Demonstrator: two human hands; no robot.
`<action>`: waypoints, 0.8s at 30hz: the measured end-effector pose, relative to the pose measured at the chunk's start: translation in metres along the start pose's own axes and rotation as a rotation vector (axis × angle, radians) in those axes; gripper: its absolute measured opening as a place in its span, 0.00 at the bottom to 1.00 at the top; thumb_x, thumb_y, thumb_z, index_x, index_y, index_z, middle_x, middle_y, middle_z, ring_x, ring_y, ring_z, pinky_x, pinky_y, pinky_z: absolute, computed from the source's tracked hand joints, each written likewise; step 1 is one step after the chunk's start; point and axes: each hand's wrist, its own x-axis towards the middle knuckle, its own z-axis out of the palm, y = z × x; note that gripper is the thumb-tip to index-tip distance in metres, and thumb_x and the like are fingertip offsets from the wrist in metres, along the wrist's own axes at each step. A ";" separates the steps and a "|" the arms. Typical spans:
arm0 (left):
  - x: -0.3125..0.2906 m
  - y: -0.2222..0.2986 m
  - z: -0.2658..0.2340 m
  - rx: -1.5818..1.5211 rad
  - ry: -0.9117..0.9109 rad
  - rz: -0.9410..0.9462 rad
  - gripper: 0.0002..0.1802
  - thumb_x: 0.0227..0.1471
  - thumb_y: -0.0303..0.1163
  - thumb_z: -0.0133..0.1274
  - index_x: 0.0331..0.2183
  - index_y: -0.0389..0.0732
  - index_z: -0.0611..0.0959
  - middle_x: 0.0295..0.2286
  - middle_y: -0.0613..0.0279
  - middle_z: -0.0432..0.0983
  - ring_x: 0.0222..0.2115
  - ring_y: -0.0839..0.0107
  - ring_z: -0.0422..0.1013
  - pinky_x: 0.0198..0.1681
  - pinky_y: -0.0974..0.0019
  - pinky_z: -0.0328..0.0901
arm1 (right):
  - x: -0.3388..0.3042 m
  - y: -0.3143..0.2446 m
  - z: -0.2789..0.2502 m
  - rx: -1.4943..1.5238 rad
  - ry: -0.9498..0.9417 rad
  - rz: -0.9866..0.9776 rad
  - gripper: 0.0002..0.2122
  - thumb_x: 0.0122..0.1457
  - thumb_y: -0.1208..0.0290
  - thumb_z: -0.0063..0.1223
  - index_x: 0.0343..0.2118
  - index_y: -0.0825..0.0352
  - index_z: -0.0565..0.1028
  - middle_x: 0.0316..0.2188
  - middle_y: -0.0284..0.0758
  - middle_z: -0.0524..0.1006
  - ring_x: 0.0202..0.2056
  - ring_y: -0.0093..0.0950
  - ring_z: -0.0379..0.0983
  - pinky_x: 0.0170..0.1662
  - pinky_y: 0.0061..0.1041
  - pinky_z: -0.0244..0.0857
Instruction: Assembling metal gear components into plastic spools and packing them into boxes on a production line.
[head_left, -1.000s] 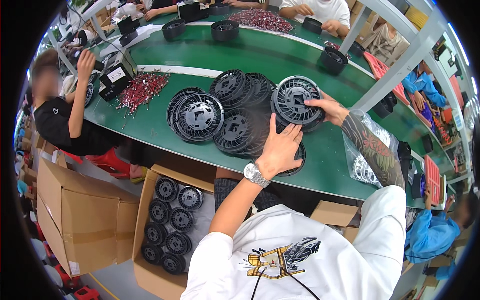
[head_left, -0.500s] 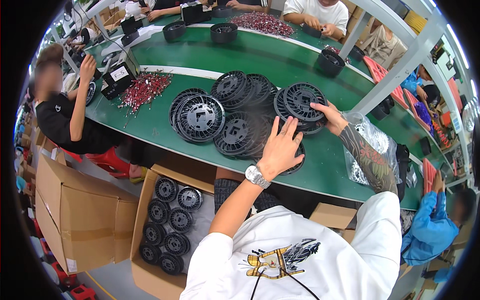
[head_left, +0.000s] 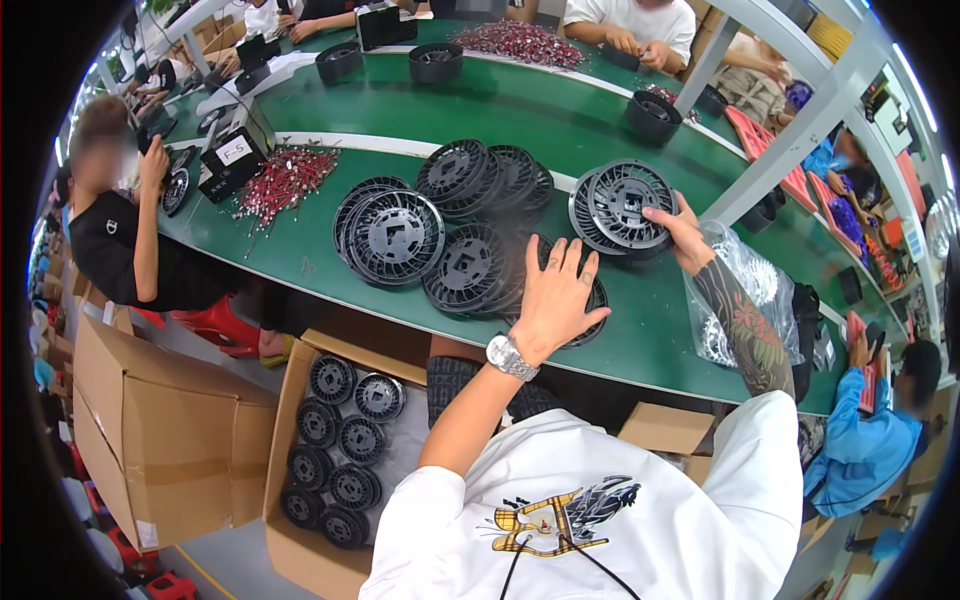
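Note:
My right hand (head_left: 684, 238) grips the edge of a black round slatted cover (head_left: 622, 205), which seems stacked with another, at the right of the pile. The thumb lies on its top face and the other fingers go out of sight at its rim. My left hand (head_left: 556, 300), with a watch on its wrist, spreads its fingers over a dark slatted cover (head_left: 597, 300) near the table's front edge. Farther left, stacks of similar covers (head_left: 392, 232) overlap on the green table, each with a square hole in the hub.
An open cardboard box (head_left: 281, 440) with rows of round black parts stands below at the left. Red wired pieces (head_left: 290, 182) lie beside a black device (head_left: 235, 155). A bag of white parts (head_left: 745, 290) and a grey post (head_left: 790, 140) are at the right. Co-workers sit around.
My right hand has moved the gripped cover rightward, away from the pile. My left hand, fingers near that cover before, now stays behind over the nearer one.

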 end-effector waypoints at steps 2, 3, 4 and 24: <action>-0.001 -0.001 0.000 0.017 0.000 -0.017 0.43 0.44 0.61 0.63 0.55 0.42 0.78 0.56 0.50 0.69 0.60 0.55 0.63 0.66 0.32 0.39 | -0.002 -0.006 0.000 -0.039 0.048 -0.029 0.44 0.46 0.70 0.73 0.65 0.69 0.59 0.52 0.43 0.75 0.52 0.33 0.74 0.56 0.32 0.69; -0.002 0.000 0.000 0.017 -0.001 -0.015 0.43 0.44 0.61 0.63 0.55 0.42 0.78 0.56 0.50 0.69 0.60 0.55 0.63 0.66 0.32 0.39 | -0.005 -0.009 -0.002 -0.038 0.049 -0.029 0.44 0.46 0.70 0.73 0.65 0.69 0.59 0.52 0.43 0.75 0.52 0.33 0.74 0.56 0.32 0.69; -0.003 0.000 -0.002 0.027 -0.029 -0.017 0.42 0.44 0.61 0.63 0.54 0.42 0.79 0.56 0.51 0.70 0.60 0.55 0.63 0.66 0.32 0.38 | -0.009 -0.014 -0.001 -0.134 0.107 -0.130 0.43 0.46 0.70 0.73 0.65 0.68 0.60 0.52 0.43 0.75 0.52 0.33 0.74 0.56 0.32 0.69; -0.016 0.011 -0.017 0.013 -0.057 0.018 0.43 0.46 0.56 0.63 0.59 0.44 0.75 0.61 0.52 0.64 0.64 0.52 0.57 0.65 0.30 0.43 | -0.053 0.016 0.051 -1.464 -0.019 -1.501 0.28 0.51 0.69 0.55 0.57 0.41 0.74 0.46 0.37 0.71 0.49 0.38 0.70 0.52 0.40 0.70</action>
